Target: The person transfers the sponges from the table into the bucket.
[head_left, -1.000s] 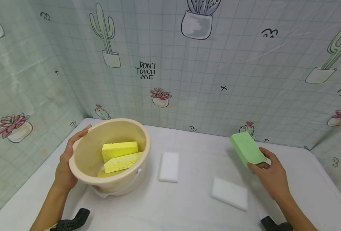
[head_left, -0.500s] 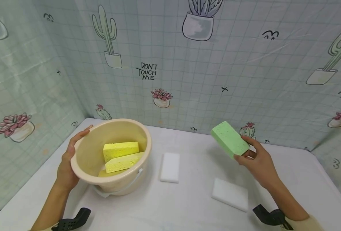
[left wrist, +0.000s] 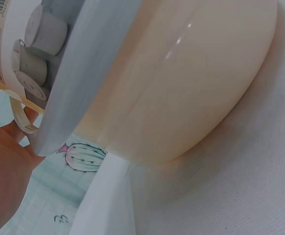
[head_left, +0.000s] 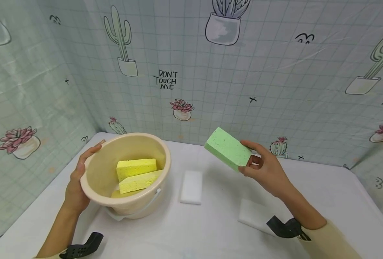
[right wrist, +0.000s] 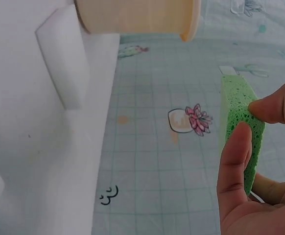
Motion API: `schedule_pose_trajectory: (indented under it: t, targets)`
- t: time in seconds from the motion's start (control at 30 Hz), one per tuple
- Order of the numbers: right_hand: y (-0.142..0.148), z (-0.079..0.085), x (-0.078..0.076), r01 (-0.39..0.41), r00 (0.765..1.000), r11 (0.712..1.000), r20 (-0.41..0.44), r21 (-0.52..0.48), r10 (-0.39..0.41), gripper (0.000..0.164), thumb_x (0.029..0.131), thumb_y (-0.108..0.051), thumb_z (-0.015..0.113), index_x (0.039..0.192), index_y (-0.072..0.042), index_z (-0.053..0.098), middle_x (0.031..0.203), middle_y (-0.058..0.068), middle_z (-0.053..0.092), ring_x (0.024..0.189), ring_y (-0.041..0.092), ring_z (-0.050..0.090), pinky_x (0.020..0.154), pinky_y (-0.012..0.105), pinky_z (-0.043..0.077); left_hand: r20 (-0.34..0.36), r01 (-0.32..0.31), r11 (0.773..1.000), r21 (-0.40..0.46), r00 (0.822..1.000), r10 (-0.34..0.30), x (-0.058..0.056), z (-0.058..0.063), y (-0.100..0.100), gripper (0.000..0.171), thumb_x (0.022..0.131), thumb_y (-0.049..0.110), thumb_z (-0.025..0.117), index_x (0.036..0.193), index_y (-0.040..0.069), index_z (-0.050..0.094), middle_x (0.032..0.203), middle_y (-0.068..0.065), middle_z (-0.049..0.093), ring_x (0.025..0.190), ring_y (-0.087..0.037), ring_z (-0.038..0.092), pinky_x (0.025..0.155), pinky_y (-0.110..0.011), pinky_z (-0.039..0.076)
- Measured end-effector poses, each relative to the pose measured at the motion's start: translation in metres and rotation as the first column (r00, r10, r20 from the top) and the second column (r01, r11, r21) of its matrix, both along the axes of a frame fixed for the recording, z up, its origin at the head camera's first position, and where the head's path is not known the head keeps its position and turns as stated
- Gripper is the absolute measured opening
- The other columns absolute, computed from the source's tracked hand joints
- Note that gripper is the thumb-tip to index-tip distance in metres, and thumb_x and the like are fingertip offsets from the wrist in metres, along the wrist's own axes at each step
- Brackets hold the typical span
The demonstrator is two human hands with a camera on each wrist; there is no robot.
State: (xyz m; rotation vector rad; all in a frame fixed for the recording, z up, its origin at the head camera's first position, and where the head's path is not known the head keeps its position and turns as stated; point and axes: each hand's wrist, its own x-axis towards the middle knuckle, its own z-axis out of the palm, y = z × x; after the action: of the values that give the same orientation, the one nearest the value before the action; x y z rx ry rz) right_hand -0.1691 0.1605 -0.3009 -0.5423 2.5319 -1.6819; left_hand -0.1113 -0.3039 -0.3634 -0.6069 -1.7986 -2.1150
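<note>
My right hand (head_left: 266, 169) pinches a green sponge (head_left: 228, 148) by one end, holding it up above the table to the right of the bucket. In the right wrist view the thumb and fingers press on the porous sides of that sponge (right wrist: 240, 105). My left hand (head_left: 77, 183) grips the left side of a cream bucket (head_left: 94, 172) at its rim. Inside the bucket lie yellow sponges (head_left: 136, 168), several edges showing one over another. The left wrist view shows the bucket's smooth outer wall (left wrist: 191, 83) and a label near the fingers.
Two white sponge blocks lie on the white table: one block (head_left: 191, 187) beside the bucket, another block (head_left: 254, 216) partly hidden under the right forearm. A cactus-print curtain (head_left: 211, 82) stands behind and on both sides. A thin handle (head_left: 146, 207) hangs on the bucket's front.
My right hand has carried the green sponge leftward and slightly up, toward the bucket. The left hand and bucket have stayed in place.
</note>
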Motion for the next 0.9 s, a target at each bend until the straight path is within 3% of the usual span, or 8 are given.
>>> schedule_pose_trajectory:
  t: [0.2, 0.37, 0.6, 0.77, 0.9]
  targets:
    - [-0.018, 0.012, -0.004, -0.066, 0.998, 0.998, -0.02, -0.021, 0.066, 0.07, 0.079, 0.001, 0.07, 0.142, -0.016, 0.043, 0.111, 0.017, 0.048, 0.085, 0.027, 0.058, 0.067, 0.028, 0.053, -0.003, -0.002, 1.0, -0.002, 1.0, 0.002, 0.0, 0.001, 0.0, 0.051, 0.103, 0.031, 0.023, 0.147, 0.006, 0.03, 0.156, -0.008, 0.019, 0.141, -0.019, 0.019, 0.106, -0.02, 0.03]
    - [-0.039, 0.022, -0.005, -0.144, 0.989, 0.988, -0.047, -0.056, 0.141, 0.071, 0.077, 0.004, 0.069, 0.14, -0.018, 0.046, 0.12, 0.012, 0.045, 0.084, 0.028, 0.058, 0.067, 0.029, 0.053, 0.01, -0.001, 1.0, 0.006, 1.0, 0.0, 0.0, 0.001, 0.0, 0.052, 0.102, 0.032, 0.023, 0.147, 0.007, 0.03, 0.156, -0.007, 0.019, 0.142, -0.019, 0.018, 0.106, -0.02, 0.03]
    - [-0.069, 0.033, -0.007, -0.252, 0.967, 0.962, -0.057, -0.106, 0.247, 0.07, 0.075, 0.006, 0.068, 0.138, -0.019, 0.049, 0.111, 0.014, 0.05, 0.081, 0.027, 0.058, 0.065, 0.031, 0.052, -0.013, 0.006, 1.0, -0.01, 1.0, -0.006, 0.0, 0.0, 0.0, 0.052, 0.103, 0.03, 0.022, 0.147, 0.004, 0.029, 0.157, -0.009, 0.018, 0.142, -0.02, 0.018, 0.106, -0.02, 0.03]
    - [-0.093, 0.039, -0.011, -0.303, 0.947, 0.952, -0.121, -0.046, 0.296, 0.069, 0.074, 0.002, 0.069, 0.137, -0.02, 0.051, 0.114, 0.007, 0.052, 0.078, 0.024, 0.057, 0.064, 0.032, 0.051, -0.021, 0.004, 1.0, -0.011, 1.0, -0.005, 0.0, 0.001, 0.0, 0.051, 0.103, 0.03, 0.021, 0.147, 0.004, 0.029, 0.156, -0.009, 0.019, 0.142, -0.02, 0.018, 0.107, -0.02, 0.029]
    - [-0.113, 0.046, -0.013, -0.345, 0.928, 0.938, -0.143, 0.015, 0.344, 0.067, 0.073, -0.003, 0.07, 0.135, -0.022, 0.052, 0.1, 0.006, 0.057, 0.072, 0.02, 0.057, 0.062, 0.032, 0.05, -0.016, 0.005, 1.0, -0.008, 1.0, -0.005, 0.0, 0.0, 0.0, 0.052, 0.103, 0.031, 0.022, 0.147, 0.004, 0.029, 0.156, -0.009, 0.019, 0.141, -0.02, 0.019, 0.106, -0.02, 0.029]
